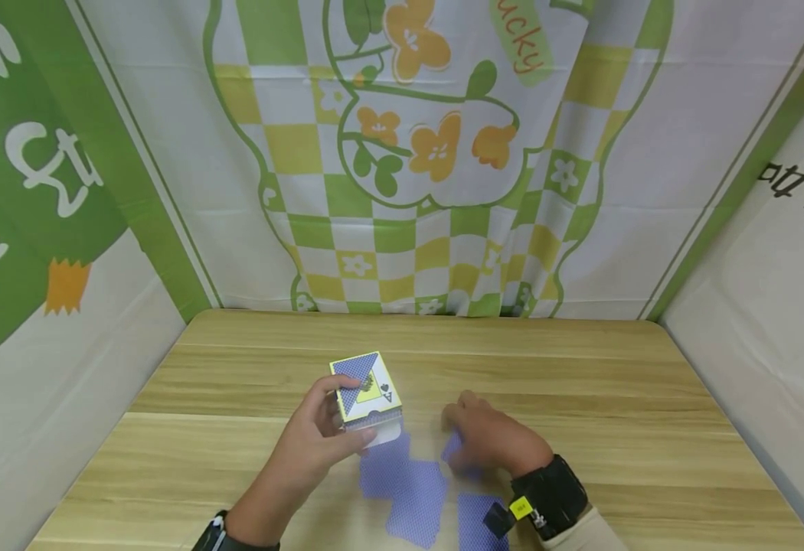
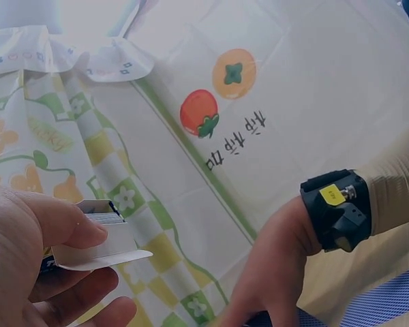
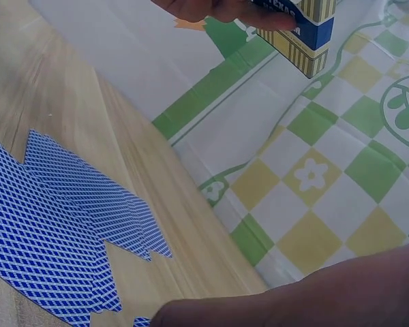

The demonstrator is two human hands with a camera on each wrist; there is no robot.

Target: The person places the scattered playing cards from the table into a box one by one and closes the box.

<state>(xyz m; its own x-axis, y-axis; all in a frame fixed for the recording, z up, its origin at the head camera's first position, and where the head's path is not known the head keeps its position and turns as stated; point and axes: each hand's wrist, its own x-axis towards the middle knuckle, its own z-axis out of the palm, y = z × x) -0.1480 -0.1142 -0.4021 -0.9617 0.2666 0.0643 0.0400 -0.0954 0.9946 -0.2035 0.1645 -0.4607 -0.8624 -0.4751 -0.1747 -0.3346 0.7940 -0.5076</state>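
Head view: the left hand (image 1: pixel 311 435) grips the card box (image 1: pixel 380 386) above the table (image 1: pixel 236 367), one finger across the printed face and the thumb beside the white flap (image 1: pixel 388 433). To the right of the box and partly below it, overlapping blue cards (image 1: pixel 416 501) lie face down. Farther right, the right hand (image 1: pixel 495 438) is lowered over another card (image 1: pixel 452 445); because of blur, whether its fingers pinch or merely touch that card cannot be told. A separate card (image 1: pixel 476 520) lies nearer the lower edge, partly covered by the wrist camera (image 1: pixel 500 520).

Status, by judgement: partway. Done: the flap is open, and the left wrist view shows layered edges at the mouth, apparently cards. Left: the cards on the table are outside the box, not squared into one stack.

Materials: the table has pale, streaked wood grain and rounded far corners. The box is rectangular, apparently paperboard, with yellow edging, blue patterned and white areas and an "A" with a spade. The cards are thin, flat and backed with a fine blue-and-white lattice.
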